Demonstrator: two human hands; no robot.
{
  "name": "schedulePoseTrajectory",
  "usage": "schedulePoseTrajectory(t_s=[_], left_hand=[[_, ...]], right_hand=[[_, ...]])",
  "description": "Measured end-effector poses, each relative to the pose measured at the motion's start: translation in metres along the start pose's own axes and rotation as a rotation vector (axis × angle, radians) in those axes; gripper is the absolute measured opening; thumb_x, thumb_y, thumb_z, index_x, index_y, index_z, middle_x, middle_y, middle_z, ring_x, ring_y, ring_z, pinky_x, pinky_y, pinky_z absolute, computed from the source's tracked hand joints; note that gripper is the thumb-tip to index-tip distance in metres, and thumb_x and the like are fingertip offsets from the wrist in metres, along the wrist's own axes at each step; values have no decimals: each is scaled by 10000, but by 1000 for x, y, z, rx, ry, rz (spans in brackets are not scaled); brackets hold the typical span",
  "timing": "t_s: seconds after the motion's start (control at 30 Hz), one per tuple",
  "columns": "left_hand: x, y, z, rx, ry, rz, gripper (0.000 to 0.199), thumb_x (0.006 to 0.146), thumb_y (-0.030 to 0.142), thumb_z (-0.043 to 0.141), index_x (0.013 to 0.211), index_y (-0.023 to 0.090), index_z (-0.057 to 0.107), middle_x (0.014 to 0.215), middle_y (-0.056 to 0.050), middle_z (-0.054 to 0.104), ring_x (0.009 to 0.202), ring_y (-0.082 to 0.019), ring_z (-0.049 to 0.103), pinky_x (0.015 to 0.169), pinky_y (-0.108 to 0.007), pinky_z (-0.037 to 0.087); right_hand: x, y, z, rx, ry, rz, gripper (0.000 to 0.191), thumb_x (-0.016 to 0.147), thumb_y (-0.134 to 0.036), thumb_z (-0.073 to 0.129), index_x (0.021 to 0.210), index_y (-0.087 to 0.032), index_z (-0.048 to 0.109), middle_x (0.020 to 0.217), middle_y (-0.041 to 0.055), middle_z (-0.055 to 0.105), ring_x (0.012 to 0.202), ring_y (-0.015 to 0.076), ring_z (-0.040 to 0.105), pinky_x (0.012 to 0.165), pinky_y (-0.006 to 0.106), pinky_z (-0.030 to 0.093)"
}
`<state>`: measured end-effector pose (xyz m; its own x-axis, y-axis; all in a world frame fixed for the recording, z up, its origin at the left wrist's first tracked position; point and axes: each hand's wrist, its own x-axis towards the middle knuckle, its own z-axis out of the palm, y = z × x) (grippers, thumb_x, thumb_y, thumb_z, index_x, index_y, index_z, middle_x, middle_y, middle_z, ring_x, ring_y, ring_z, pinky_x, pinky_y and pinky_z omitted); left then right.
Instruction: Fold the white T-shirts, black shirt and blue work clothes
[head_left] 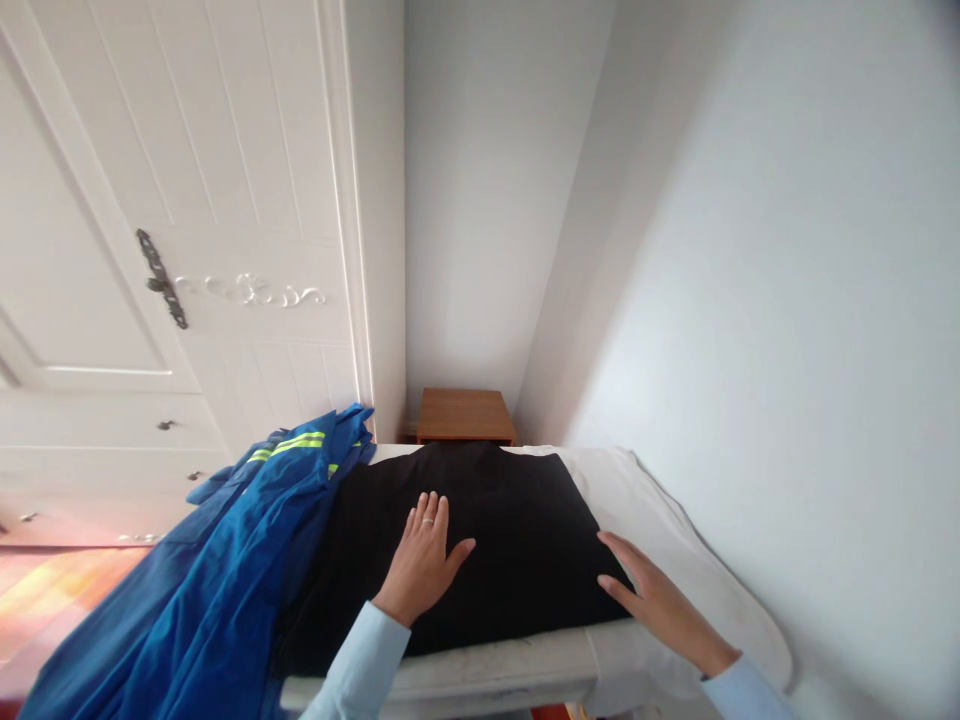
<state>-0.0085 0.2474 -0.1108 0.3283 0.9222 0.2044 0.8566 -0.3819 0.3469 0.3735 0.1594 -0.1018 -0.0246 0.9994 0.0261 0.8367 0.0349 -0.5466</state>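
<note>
Black cloth garment [525,510] lies spread out on a white-covered ironing board [690,565], beside a blue garment [217,590] with yellow reflective stripes. Hands are well apart, gripping nothing: the left hand [421,562] seems to rest on the black cloth, fingers extended; the right hand [656,598], thumb and fingers parted, is at its right edge. It looks light, soft and prone to creasing, probably best held by its two right corners.

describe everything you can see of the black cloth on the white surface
The black cloth is plain, dark and matte, apparently woven fabric. It lies spread mostly flat over the white surface, its far edge uneven and its right edge slanting. Its left side meets the blue garment. The left hand is palm down on it, and the right hand is at its right edge. Any seams or print are too dark to tell.
</note>
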Motion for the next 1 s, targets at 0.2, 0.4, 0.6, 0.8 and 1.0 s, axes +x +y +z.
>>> schedulePoseTrajectory(t_s=[0.2,0.4,0.6,0.8,1.0], left_hand=[[-4,14,37,147,17,7,729,946,537,475,1473,34,468,1559,-260,373,1493,-380,267,1180,-567,336],[-7,16,40,239,28,2,725,975,555,392,1421,1,532,1508,-270,455,1469,-387,339,1199,-538,306],[-9,17,42,248,71,14,717,969,563,399,1406,18,557,1490,-255,487,1436,-382,408,1186,-529,324],[-12,16,47,184,131,6,697,963,553,399,1402,39,566,1494,-238,497,1442,-372,404,1212,-523,270],[-11,15,45,185,110,24,700,963,532,401,1419,19,541,1507,-248,475,1451,-376,388,1209,-525,267]], right_hand=[[1,32,-2,50,210,212,616,827,-565,486,1282,-160,578,1017,138,721,916,293,691,897,446,542],[6,20,-7,158,90,342,629,742,-581,604,1187,-138,579,909,84,691,734,227,666,721,354,529],[9,9,-4,334,-51,457,568,687,-646,671,982,-166,604,649,-5,592,479,140,467,447,271,305],[13,-15,-13,479,-109,445,407,681,-572,756,752,-194,622,633,12,638,620,194,590,543,283,427],[18,-28,-15,914,-43,481,421,685,-503,802,944,-206,653,929,57,741,889,237,683,720,346,555]])
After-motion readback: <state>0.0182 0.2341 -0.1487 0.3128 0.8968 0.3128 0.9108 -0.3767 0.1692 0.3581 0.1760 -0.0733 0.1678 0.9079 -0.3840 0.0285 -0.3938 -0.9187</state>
